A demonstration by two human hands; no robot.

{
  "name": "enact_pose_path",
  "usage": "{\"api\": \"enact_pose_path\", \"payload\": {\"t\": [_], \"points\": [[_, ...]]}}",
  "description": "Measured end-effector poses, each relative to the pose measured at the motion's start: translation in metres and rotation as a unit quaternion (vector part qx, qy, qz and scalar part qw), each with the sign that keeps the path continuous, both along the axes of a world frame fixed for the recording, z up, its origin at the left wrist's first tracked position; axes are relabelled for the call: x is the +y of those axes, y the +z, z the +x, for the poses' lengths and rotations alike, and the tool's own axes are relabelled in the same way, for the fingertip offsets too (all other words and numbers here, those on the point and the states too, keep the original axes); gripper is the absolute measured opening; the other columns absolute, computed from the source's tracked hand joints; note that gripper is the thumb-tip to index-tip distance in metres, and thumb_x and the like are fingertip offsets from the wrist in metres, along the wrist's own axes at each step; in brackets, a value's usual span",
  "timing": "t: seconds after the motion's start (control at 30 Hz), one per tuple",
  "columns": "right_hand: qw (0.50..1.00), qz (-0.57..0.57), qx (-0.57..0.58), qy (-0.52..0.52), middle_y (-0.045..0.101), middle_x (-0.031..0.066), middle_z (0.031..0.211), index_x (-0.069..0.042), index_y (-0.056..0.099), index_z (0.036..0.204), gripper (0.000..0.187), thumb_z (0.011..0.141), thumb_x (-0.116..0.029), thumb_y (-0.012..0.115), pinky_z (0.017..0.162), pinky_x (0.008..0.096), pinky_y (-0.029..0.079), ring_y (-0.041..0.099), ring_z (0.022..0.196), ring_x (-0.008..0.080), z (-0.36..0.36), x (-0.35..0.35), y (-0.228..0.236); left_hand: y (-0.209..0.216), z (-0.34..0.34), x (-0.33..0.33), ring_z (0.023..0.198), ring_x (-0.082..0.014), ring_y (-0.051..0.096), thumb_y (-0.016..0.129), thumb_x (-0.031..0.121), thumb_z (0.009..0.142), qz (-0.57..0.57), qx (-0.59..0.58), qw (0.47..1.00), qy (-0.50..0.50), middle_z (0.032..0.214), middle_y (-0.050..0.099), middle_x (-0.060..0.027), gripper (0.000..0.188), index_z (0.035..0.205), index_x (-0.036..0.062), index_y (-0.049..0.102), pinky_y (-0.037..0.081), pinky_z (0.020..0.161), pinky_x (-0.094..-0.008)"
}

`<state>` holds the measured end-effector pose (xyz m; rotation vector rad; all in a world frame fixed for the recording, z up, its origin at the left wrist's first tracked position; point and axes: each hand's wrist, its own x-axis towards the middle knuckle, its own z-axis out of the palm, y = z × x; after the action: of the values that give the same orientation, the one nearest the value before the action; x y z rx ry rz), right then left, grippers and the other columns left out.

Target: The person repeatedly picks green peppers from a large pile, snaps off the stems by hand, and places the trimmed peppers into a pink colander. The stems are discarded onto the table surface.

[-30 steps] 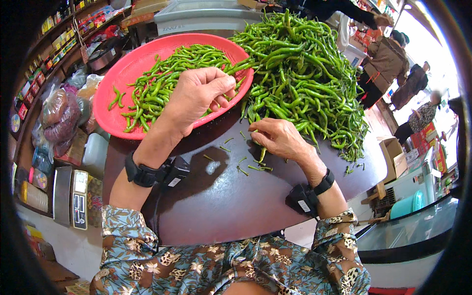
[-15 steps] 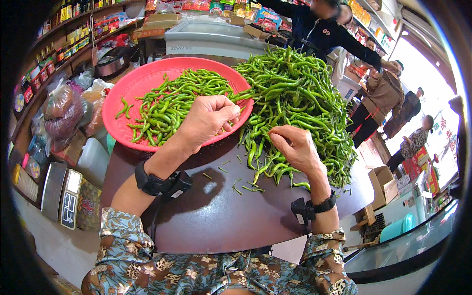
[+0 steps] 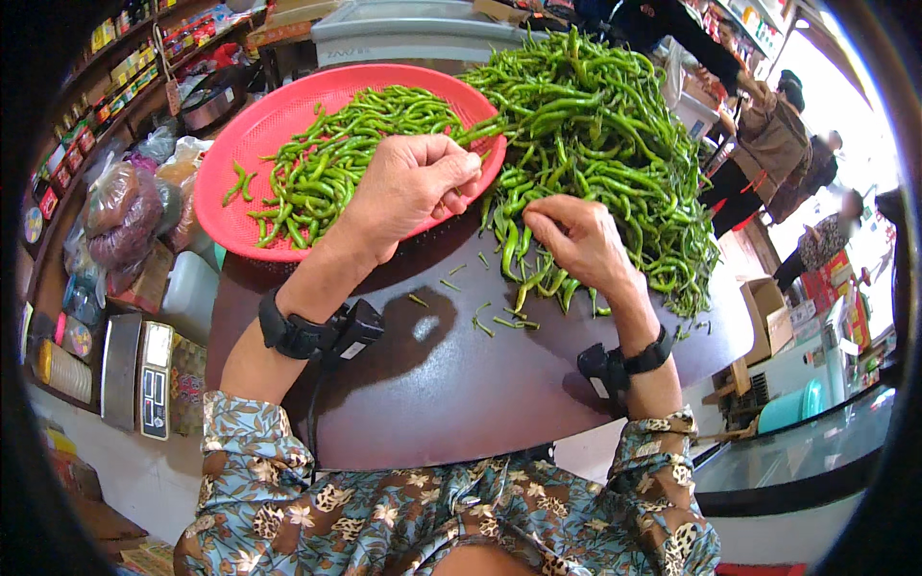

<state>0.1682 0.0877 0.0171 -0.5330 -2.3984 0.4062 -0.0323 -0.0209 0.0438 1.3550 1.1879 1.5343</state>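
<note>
Glossy, slender chilli peppers (image 3: 615,134), long axes pointing many ways, lie near the curled left hand (image 3: 415,184) and right hand (image 3: 584,240), both grips' contents unclear.

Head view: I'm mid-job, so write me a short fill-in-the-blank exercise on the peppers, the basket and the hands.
1. The round pink plastic mesh basket is to the ____ of the tall heap of slender green peppers.
2. In this view, the bare left hand partly hides the basket's rim, while the bare right hand is at the near side of the pepper ____.
3. The short, thin stem pieces on the smooth brown tabletop are ____ in colour.

Missing words: left; heap; green.
</note>
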Motion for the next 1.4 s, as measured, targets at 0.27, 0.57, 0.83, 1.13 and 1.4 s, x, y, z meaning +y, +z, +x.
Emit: {"api": "enact_pose_path", "payload": {"t": [0.27, 0.57, 0.83, 1.13, 1.4], "points": [[0.995, 0.012, 0.012, -0.099, 0.064, 0.0125, 0.077, -0.003, 0.065, 0.084, 0.02, 0.08, -0.02, 0.058, 0.064, 0.0359, 0.048, 0.062, 0.07, 0.029, 0.014, 0.008, 0.006, -0.005, 0.001, 0.006, 0.058, -0.005, 0.054, 0.056, 0.02, 0.086, -0.04, -0.01, 0.999, -0.006, 0.071, 0.06, -0.0011, 0.018, 0.077, 0.0054, 0.061, 0.043, 0.053, -0.0175], [0.986, -0.024, -0.01, -0.167, 0.062, 0.0131, 0.07, -0.004, 0.065, 0.083, 0.02, 0.08, -0.022, 0.057, 0.059, 0.0349, 0.046, 0.06, 0.064, 0.0282, 0.037, 0.008, 0.001, -0.006, 0.002, 0.008, 0.055, -0.0058, 0.054, 0.058, 0.018, 0.084, -0.029, -0.048, 0.998, -0.004, 0.068, 0.061, -0.0024, 0.017, 0.074, 0.0047, 0.061, 0.041, 0.047, -0.0173], [0.985, -0.039, -0.081, -0.15, 0.062, 0.0149, 0.07, -0.005, 0.066, 0.084, 0.023, 0.079, -0.024, 0.055, 0.064, 0.0394, 0.047, 0.06, 0.068, 0.0318, 0.03, 0.006, -0.011, -0.006, 0.006, 0.006, 0.058, -0.0071, 0.054, 0.056, 0.019, 0.085, -0.067, -0.079, 0.994, -0.038, 0.072, 0.06, -0.003, 0.017, 0.078, 0.005, 0.06, 0.044, 0.052, -0.0196], [0.988, -0.059, -0.06, -0.126, 0.062, 0.0085, 0.065, 0.001, 0.065, 0.086, 0.022, 0.078, -0.018, 0.058, 0.055, 0.0276, 0.046, 0.057, 0.055, 0.0138, 0.037, 0.023, -0.02, -0.016, 0.006, -0.01, 0.058, -0.0097, 0.053, 0.056, 0.021, 0.084, -0.164, -0.211, 0.957, -0.11, 0.074, 0.059, -0.0042, 0.017, 0.081, 0.005, 0.059, 0.044, 0.051, -0.0245], [0.99, -0.072, -0.063, -0.105, 0.063, 0.0152, 0.073, -0.004, 0.066, 0.083, 0.023, 0.076, -0.023, 0.055, 0.065, 0.0364, 0.048, 0.062, 0.07, 0.0298, 0.029, 0.017, -0.011, -0.025, 0.005, 0.001, 0.059, -0.0106, 0.052, 0.056, 0.02, 0.084, -0.167, -0.25, 0.947, -0.11, 0.073, 0.058, -0.0036, 0.014, 0.08, 0.006, 0.058, 0.043, 0.053, -0.0252]]}}
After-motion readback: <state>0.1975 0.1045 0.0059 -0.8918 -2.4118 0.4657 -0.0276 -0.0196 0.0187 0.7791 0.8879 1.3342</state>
